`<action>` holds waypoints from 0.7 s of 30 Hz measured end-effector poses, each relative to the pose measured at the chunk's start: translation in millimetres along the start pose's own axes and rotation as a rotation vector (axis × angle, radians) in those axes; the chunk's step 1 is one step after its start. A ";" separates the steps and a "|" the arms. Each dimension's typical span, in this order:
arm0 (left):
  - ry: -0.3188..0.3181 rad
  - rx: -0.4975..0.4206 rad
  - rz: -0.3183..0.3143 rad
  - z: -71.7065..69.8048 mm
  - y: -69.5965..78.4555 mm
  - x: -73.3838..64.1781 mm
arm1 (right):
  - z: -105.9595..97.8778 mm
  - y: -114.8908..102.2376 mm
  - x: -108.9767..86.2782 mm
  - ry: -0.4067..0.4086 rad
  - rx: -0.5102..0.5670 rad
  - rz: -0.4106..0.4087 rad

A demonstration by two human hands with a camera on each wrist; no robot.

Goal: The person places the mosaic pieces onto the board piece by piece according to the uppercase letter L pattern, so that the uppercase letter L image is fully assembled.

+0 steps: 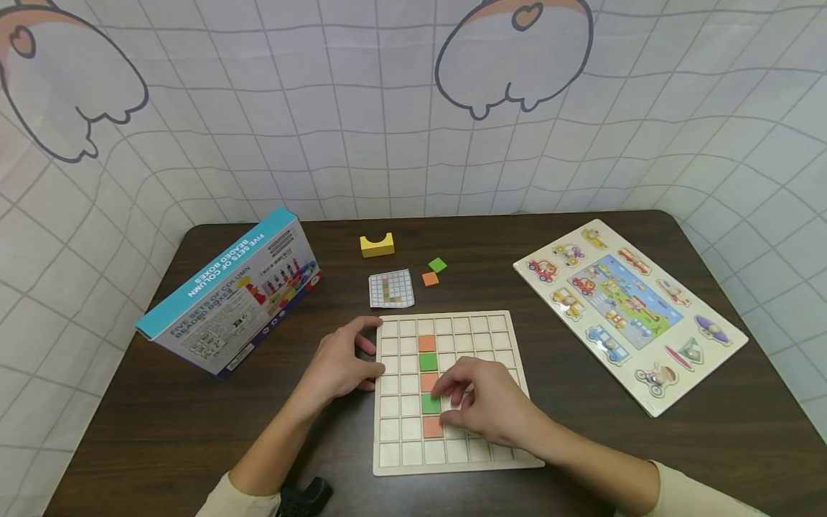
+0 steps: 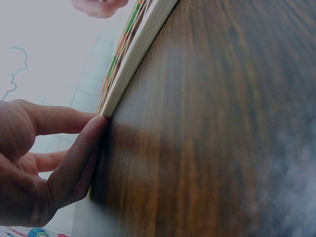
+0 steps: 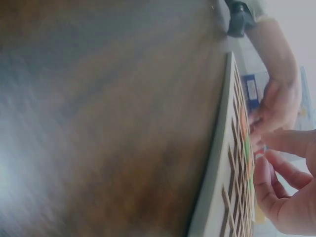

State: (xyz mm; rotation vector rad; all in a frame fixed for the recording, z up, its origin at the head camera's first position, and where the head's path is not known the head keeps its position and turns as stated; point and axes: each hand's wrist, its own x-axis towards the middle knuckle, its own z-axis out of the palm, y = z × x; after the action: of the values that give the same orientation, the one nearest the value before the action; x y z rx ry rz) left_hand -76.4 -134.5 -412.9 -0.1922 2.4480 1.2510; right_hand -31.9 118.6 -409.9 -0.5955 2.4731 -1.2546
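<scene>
A pale wooden grid board (image 1: 392, 454) lies on the dark table. One column holds orange and green square tiles in turn; a green tile (image 1: 428, 361) and an orange tile (image 1: 426, 344) show near its top. My left hand (image 1: 340, 361) touches the board's left side, thumb on the edge and index finger by the far corner; in the left wrist view the left hand's fingertips (image 2: 101, 118) meet the edge. Over the column's lower tiles hovers my right hand (image 1: 494, 402), its thumb and index finger bent and apart. Nothing shows between them in the right wrist view.
Beyond the board lie a small pattern card (image 1: 391, 289), a loose green tile (image 1: 437, 265), a loose orange tile (image 1: 430, 278) and a yellow arch block (image 1: 377, 245). A blue-topped box (image 1: 239, 294) stands left; a picture puzzle board (image 1: 629, 316) lies right.
</scene>
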 end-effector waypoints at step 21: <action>0.015 -0.005 0.019 0.9 0.4 0.3 | -40.3 20.6 62.2 0.121 0.019 0.070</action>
State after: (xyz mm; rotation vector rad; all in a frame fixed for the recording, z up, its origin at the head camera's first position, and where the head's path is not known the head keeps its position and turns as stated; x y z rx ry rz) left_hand -76.6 -133.5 -413.2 -0.1811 2.4645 1.2685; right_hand -108.3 126.9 -408.7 -0.4355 2.5529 -1.3215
